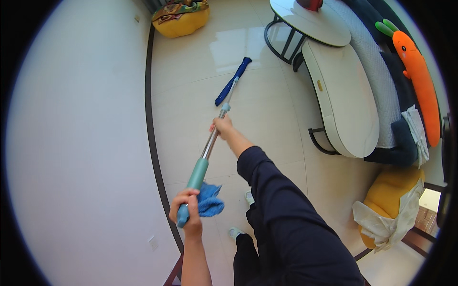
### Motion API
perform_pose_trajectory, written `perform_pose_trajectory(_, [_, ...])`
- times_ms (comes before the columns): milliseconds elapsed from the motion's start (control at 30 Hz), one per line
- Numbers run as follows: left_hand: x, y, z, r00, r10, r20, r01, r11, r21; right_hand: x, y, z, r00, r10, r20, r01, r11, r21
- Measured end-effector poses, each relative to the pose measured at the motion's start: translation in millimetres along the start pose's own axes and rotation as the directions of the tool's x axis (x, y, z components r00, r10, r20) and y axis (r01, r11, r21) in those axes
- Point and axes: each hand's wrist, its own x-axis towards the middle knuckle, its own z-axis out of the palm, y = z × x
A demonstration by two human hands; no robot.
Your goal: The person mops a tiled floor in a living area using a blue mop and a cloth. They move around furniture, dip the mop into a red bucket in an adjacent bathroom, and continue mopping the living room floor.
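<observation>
Both grips are closed: the mop is held by the left hand at its handle and by the right hand on its pole. Its blue head is laid on the floor.

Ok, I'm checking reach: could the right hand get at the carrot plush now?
Probably not: the right hand grips the mop pole, and the white oval table stands between it and the carrot plush.

From here I see the silver-and-green mop slanting, blue head on the floor, a crumpled blue cloth by its handle.
</observation>
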Motion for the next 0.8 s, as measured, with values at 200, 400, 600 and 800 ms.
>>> perform_pose_trajectory(200, [30, -6, 58, 0.974, 0.005, 0.226, -0.002, 1.000, -0.014, 22, -55, -62, 0.999, -0.023, -0.033, 0.030, 0.977, 0.212])
perform_pose_trajectory(400, [32, 0, 52, 0.934, 0.044, 0.355, -0.013, 0.996, -0.090, -6, -47, -101, 0.990, -0.043, -0.133, 0.087, 0.935, 0.345])
perform_pose_trajectory(600, [7, 32, -29, 0.829, 0.085, 0.553, -0.051, 0.996, -0.076, -82, 28, -108, 0.995, -0.017, -0.096, 0.049, 0.939, 0.341])
perform_pose_trajectory(800, [-63, 99, -161, 0.702, 0.098, 0.705, -0.174, 0.984, 0.036, -206, 154, -69, 0.991, 0.133, 0.024, -0.134, 0.949, 0.285])
